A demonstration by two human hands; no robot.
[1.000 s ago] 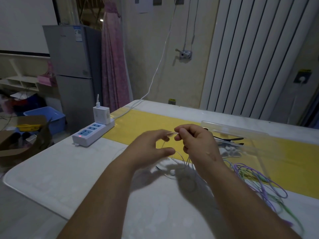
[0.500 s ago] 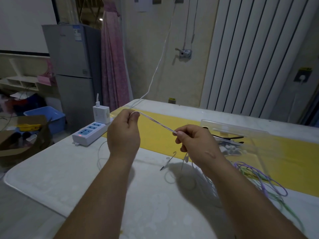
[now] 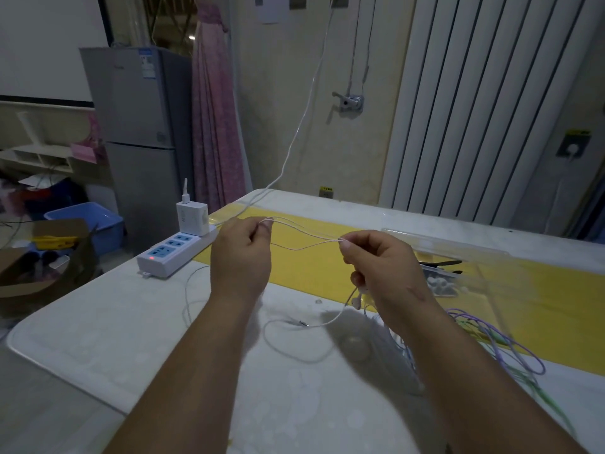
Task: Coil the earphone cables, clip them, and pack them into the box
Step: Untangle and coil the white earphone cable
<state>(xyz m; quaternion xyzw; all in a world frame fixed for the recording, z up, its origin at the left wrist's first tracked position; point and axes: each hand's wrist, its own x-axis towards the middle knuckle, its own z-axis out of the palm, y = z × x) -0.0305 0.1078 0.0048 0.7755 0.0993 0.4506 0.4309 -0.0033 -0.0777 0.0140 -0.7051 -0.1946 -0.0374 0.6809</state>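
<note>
A white earphone cable [image 3: 304, 239] is stretched in a doubled strand between my two hands above the table. My left hand [image 3: 240, 257] pinches its looped end at the left. My right hand [image 3: 379, 267] pinches the other end; an earbud [image 3: 356, 299] dangles below that hand. The cable's slack and its jack plug [image 3: 302, 322] lie on the white table [image 3: 114, 326]. Purple and green earphone cables [image 3: 501, 342] lie tangled at the right. A clear plastic box [image 3: 458, 257] stands behind my right hand, with black clips [image 3: 442, 265] and white earbuds inside.
A white power strip [image 3: 173, 253] with a charger plugged in sits at the table's left edge, its cord running up the wall. A yellow band [image 3: 327, 257] crosses the table. Left of the table are a cardboard box [image 3: 39, 260], a blue bin and a grey fridge.
My hands were close together, then my left hand pulled left, drawing the white cable out. Now it has come part of the way back and a second strand spans the hands.
</note>
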